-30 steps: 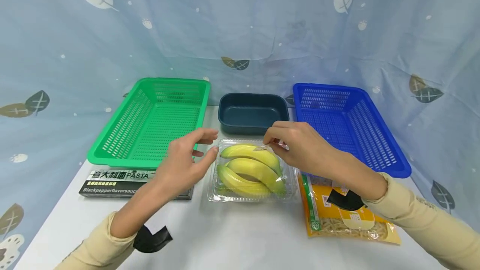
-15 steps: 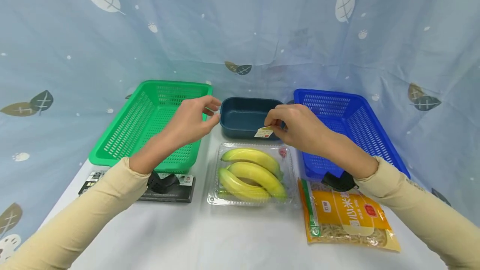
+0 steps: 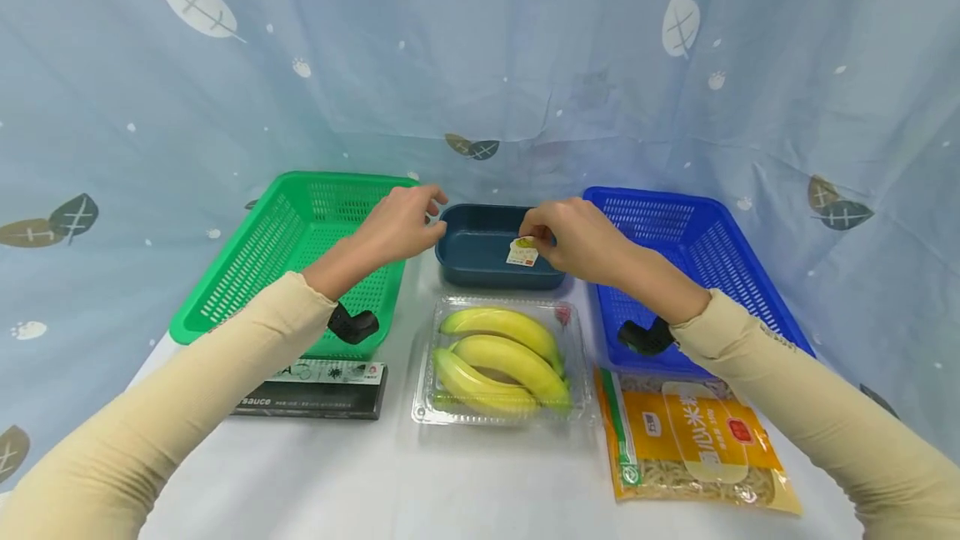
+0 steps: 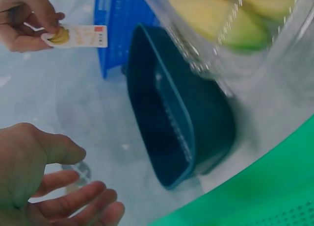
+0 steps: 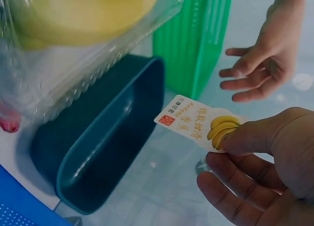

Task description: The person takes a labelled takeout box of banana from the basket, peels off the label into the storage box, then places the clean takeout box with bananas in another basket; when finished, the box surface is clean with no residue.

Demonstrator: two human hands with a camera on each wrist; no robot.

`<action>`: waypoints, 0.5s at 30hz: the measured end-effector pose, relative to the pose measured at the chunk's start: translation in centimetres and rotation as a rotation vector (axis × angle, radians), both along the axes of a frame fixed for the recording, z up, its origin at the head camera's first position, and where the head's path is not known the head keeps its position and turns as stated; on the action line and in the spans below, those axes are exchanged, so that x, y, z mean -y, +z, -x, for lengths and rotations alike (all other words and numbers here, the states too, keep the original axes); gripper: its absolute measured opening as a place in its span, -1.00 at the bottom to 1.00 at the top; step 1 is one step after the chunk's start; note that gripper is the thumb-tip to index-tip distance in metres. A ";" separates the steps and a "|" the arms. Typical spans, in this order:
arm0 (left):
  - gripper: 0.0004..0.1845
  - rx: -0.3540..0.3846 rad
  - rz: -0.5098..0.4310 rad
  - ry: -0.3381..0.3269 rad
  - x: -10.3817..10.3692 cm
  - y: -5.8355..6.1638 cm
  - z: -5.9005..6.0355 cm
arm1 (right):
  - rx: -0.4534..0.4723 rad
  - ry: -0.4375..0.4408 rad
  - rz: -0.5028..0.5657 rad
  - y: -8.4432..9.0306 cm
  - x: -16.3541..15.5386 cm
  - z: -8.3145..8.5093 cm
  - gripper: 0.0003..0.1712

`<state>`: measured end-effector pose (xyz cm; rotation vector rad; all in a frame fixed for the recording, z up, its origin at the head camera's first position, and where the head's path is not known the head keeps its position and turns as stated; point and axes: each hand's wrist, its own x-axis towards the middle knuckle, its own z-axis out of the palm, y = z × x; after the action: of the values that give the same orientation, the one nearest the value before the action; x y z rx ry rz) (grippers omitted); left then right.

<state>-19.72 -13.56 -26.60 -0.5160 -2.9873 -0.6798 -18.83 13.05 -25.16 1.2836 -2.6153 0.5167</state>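
Observation:
My right hand [image 3: 577, 238] pinches a small white banana label [image 5: 196, 123] between thumb and fingers, above the dark teal bin [image 3: 480, 280]. Bananas and lettering are printed on the label. Beside the bin's left end, my left hand [image 3: 401, 223] hovers with relaxed, spread fingers and holds nothing; its palm shows in the left wrist view. Nearer the person, a clear plastic clamshell box [image 3: 577, 357] of bananas [image 3: 498, 357] stands closed on the white table [image 3: 480, 473].
A green basket [image 3: 180, 319] stands at the left and a blue basket [image 3: 615, 348] at the right. A black pasta box [image 3: 322, 398] lies before the green one, partly under the left sleeve. An orange noodle packet [image 3: 690, 440] lies at front right.
Both hands have moved up and away from the clamshell box to the bin. The label, now clearly visible, has come along in the right hand's pinch, off the box.

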 end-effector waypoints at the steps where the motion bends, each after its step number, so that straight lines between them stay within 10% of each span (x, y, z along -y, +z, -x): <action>1: -0.61 0.009 0.020 0.003 -0.1 -0.1 0.5 | 0.007 -0.008 -0.005 -0.1 0.0 0.5 -0.85; 15: -0.49 0.158 0.128 0.053 -0.7 -2.5 6.0 | 0.135 -0.131 -0.056 -2.7 0.4 6.3 -0.86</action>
<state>-25.69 -12.82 -29.13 -0.4054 -3.1953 -0.5534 -25.10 12.68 -27.85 1.1185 -2.8201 0.5292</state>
